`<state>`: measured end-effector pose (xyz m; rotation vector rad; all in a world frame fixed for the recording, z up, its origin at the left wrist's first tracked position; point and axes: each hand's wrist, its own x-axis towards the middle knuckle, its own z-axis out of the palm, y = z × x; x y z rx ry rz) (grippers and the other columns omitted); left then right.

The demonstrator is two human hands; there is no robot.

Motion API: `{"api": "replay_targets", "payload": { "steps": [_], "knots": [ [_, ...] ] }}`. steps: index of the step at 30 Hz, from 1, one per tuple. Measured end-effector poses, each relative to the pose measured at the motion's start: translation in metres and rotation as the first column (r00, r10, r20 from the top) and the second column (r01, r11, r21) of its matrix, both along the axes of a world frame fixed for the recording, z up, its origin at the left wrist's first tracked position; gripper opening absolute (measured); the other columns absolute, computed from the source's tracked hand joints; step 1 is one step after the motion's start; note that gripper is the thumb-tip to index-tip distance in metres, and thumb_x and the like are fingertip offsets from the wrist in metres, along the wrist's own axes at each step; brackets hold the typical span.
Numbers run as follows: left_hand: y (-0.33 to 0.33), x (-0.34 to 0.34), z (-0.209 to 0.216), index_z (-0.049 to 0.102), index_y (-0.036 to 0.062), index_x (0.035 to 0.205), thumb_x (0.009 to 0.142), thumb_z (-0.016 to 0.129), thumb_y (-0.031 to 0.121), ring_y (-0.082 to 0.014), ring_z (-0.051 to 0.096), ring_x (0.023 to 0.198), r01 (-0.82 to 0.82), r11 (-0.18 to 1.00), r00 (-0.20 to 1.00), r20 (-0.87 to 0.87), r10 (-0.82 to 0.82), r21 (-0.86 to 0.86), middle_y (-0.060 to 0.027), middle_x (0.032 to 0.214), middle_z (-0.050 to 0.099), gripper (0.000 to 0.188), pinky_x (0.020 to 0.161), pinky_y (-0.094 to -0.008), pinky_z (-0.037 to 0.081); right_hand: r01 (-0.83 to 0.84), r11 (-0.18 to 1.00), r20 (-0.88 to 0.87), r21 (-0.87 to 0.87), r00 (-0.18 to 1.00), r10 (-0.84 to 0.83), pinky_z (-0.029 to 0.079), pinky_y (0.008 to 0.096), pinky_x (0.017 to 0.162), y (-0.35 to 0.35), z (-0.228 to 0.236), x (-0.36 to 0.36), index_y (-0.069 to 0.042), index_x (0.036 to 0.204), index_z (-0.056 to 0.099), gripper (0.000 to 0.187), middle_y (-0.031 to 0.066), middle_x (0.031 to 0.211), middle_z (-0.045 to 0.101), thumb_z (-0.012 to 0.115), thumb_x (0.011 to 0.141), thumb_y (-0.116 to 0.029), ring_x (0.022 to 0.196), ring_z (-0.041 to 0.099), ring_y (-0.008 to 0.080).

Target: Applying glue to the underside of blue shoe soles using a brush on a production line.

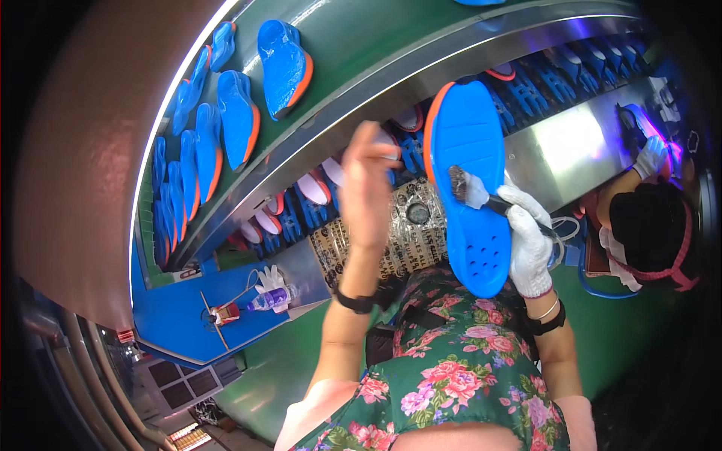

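Note:
A blue shoe sole (474, 135) with an orange edge is upright in front of me, a row of small holes at its lower end. My right hand (530, 244), in a white glove, is closed round the dark handle of a brush (474, 189). Its bristles lie against the sole's face, with white stuff near them. The gloved fingers are at the sole's right edge; whether they also support it I cannot tell. My bare left hand (366, 195) is raised left of the sole, apart from it and blurred, its fingers apart with nothing visible in them.
Blue soles (239, 120) stand on a green belt (361, 37) at upper left. Beneath its metal edge, shoe parts line a shelf. A patterned wrapped surface (353, 248) is before me. A blue table (195, 308) holds a purple-labelled bottle (268, 299). A co-worker (647, 225) works at right.

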<state>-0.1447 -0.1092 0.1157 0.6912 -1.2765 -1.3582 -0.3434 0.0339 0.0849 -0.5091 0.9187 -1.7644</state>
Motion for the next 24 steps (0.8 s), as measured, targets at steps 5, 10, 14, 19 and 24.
{"api": "replay_targets", "payload": {
  "steps": [5, 10, 14, 19, 24],
  "knots": [
    [-0.088, 0.075, 0.049, 0.053, -0.0009, 0.143, 0.093, 0.076, 0.016, -0.0181, 0.059, 0.106, -0.427, 0.717, 0.672, 0.337, 0.659, -0.551, -0.0128, 0.118, 0.063, 0.058, 0.091, -0.0304, 0.049, 0.005, 0.999, 0.055, 0.054, 0.998, -0.008, 0.045, 0.0373, 0.110, 0.003, -0.005, -0.004, 0.007, 0.126, 0.069, 0.036, 0.0173, 0.135, 0.066, 0.061, 0.093, -0.007, 0.124, 0.062, 0.0243],
    [-0.142, 0.090, 0.051, 0.043, 0.0005, 0.154, 0.078, 0.088, 0.046, -0.0253, 0.060, 0.100, -0.305, 0.748, 0.268, 0.700, 0.662, -0.590, -0.0211, 0.116, 0.062, 0.100, 0.088, -0.0359, 0.051, -0.015, 0.998, 0.046, 0.061, 0.999, 0.012, 0.046, 0.0367, 0.109, -0.002, -0.006, 0.005, 0.006, 0.124, 0.070, 0.034, 0.0164, 0.130, 0.069, 0.063, 0.093, -0.007, 0.119, 0.064, 0.0232],
    [-0.152, 0.088, 0.053, 0.040, 0.0001, 0.156, 0.076, 0.088, 0.050, -0.0252, 0.061, 0.091, -0.373, 0.801, 0.337, 0.736, 0.588, -0.469, -0.0213, 0.115, 0.062, 0.106, 0.083, -0.0368, 0.053, -0.009, 0.997, -0.017, 0.080, 1.000, 0.011, 0.046, 0.0366, 0.109, 0.000, -0.002, 0.006, 0.006, 0.124, 0.070, 0.034, 0.0165, 0.126, 0.070, 0.064, 0.093, -0.007, 0.117, 0.065, 0.0231],
    [-0.146, 0.090, 0.052, 0.039, -0.0002, 0.156, 0.076, 0.090, 0.043, -0.0261, 0.066, 0.092, -0.421, 0.813, 0.478, 0.664, 0.575, -0.401, -0.0241, 0.121, 0.063, 0.104, 0.082, -0.0378, 0.056, -0.032, 0.994, -0.032, 0.101, 0.999, 0.035, 0.046, 0.0363, 0.109, 0.002, -0.009, 0.005, 0.006, 0.124, 0.071, 0.034, 0.0158, 0.126, 0.071, 0.062, 0.093, -0.008, 0.117, 0.065, 0.0227],
    [-0.142, 0.094, 0.051, 0.035, -0.0003, 0.157, 0.077, 0.091, 0.038, -0.0290, 0.069, 0.101, -0.413, 0.814, 0.467, 0.673, 0.574, -0.408, -0.0277, 0.126, 0.062, 0.105, 0.084, -0.0384, 0.057, -0.033, 0.994, -0.021, 0.108, 0.999, 0.035, 0.045, 0.0366, 0.111, 0.001, -0.005, 0.008, 0.005, 0.123, 0.071, 0.034, 0.0162, 0.128, 0.070, 0.062, 0.093, -0.008, 0.120, 0.064, 0.0236]
  ]
}}
